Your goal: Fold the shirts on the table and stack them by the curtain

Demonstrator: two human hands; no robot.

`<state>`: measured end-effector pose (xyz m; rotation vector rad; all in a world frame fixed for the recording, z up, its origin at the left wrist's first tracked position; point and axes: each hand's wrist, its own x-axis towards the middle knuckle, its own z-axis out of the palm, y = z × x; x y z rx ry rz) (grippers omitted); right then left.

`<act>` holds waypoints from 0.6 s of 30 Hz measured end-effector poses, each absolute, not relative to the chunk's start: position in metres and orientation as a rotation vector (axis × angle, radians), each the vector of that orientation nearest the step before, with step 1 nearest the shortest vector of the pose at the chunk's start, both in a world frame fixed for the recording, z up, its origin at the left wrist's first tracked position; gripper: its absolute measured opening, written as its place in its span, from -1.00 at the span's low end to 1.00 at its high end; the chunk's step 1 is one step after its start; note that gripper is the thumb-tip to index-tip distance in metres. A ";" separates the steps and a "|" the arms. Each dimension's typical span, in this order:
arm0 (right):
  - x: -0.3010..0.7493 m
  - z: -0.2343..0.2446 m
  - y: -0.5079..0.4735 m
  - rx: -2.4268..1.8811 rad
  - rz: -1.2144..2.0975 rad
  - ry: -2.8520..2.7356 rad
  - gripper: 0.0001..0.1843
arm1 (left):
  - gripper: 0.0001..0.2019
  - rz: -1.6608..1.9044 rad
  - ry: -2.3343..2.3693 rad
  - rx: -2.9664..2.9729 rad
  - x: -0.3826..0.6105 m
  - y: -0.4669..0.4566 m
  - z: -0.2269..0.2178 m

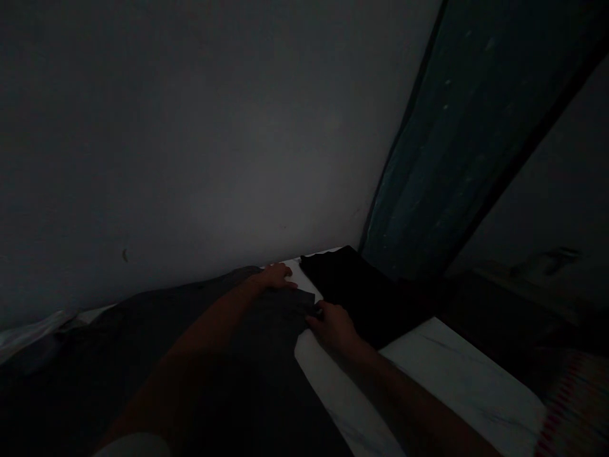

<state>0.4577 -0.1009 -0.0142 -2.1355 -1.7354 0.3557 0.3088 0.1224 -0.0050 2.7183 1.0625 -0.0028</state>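
Note:
The scene is very dark. A dark grey garment (247, 343) lies spread over a white marble-patterned surface (457, 374). My left hand (276, 277) rests flat on the garment's far corner, close to the wall, fingers stretched out. My right hand (333, 325) grips the garment's near right corner, fingers curled onto the cloth edge. A black folded cloth (352, 285) lies just right of both hands.
A plain grey wall (200, 139) rises right behind the surface. A dark teal curtain or panel (457, 139) leans at the right. More pale fabric (38, 333) lies at the far left; a striped cloth (575, 400) shows at the lower right.

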 end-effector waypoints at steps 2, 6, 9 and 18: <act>0.458 -0.011 -0.100 -2.118 0.374 -1.764 -0.75 | -0.66 -0.048 1.007 2.716 0.321 0.117 -0.003; 0.462 -0.006 -0.100 -2.027 0.322 -1.692 -0.78 | -0.82 0.102 1.044 2.701 0.334 0.119 0.007; 0.465 -0.003 -0.097 -1.988 0.246 -1.623 -0.76 | -0.73 0.316 1.150 2.675 0.339 0.125 0.014; 0.474 0.009 -0.178 -1.694 0.398 -1.566 -0.63 | -0.71 0.430 1.245 2.653 0.352 0.115 0.009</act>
